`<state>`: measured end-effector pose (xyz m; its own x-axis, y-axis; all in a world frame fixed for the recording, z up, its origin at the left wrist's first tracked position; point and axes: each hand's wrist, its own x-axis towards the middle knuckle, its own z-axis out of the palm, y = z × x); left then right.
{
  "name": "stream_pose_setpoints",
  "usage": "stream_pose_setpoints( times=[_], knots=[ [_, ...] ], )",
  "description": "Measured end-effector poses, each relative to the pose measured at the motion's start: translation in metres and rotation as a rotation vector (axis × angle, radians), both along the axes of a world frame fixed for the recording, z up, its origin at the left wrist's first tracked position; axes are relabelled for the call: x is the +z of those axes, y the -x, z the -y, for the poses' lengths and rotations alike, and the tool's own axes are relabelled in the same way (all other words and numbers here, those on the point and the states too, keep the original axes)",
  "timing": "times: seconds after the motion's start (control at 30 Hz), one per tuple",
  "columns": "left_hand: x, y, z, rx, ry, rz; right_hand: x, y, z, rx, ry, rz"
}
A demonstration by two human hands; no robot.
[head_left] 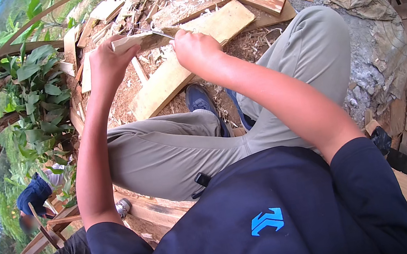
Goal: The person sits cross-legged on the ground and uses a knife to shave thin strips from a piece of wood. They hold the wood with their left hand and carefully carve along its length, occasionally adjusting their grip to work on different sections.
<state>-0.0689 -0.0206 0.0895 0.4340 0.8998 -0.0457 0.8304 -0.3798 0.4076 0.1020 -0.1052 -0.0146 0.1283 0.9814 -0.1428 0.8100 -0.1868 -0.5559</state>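
Left grip (pixel 110 58): closed round the left part of the wood (pixel 124 45), with little slack apparent.
Right grip (pixel 198 48): closed at the right end of the blade (pixel 163 33); handle hidden, so exact hold impossible to tell.
Wood: held up between both hands, above the plank (pixel 163 84); braced against nothing visible.
Blade: thin, metal, curved toward the left end; apparently at or just beside the wood, contact too small to confirm.
Slip hazard: judged foremost; likely to skid off the wood and reach the left fingers if pushed hard or caught in grain, given the tip pointing roughly that way.
Twist hazard: possible turning of the wood under load, for want of a rest beneath; gouging to be expected from it.
Pull hazard: possible overrun toward the right knee (pixel 323 30) if drawn back sharply.
Drop hazard: possible fall among the shavings (pixel 265 40) or near the shoe (pixel 200 98) upon loosening either hold.
Advised: short, light strokes; left fingers well behind the edge.
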Motion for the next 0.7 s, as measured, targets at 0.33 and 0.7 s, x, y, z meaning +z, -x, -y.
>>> stream_pose_setpoints(
  times=[0.33,0.7],
  knots=[
    [0.013,0.001,-0.011,-0.054,0.021,-0.053,0.027,-0.020,-0.021,0.223,0.002,0.235],
    [0.010,-0.006,-0.073,-0.125,-0.103,-0.072,0.018,-0.079,-0.071,0.249,0.150,-0.351]
  ],
)
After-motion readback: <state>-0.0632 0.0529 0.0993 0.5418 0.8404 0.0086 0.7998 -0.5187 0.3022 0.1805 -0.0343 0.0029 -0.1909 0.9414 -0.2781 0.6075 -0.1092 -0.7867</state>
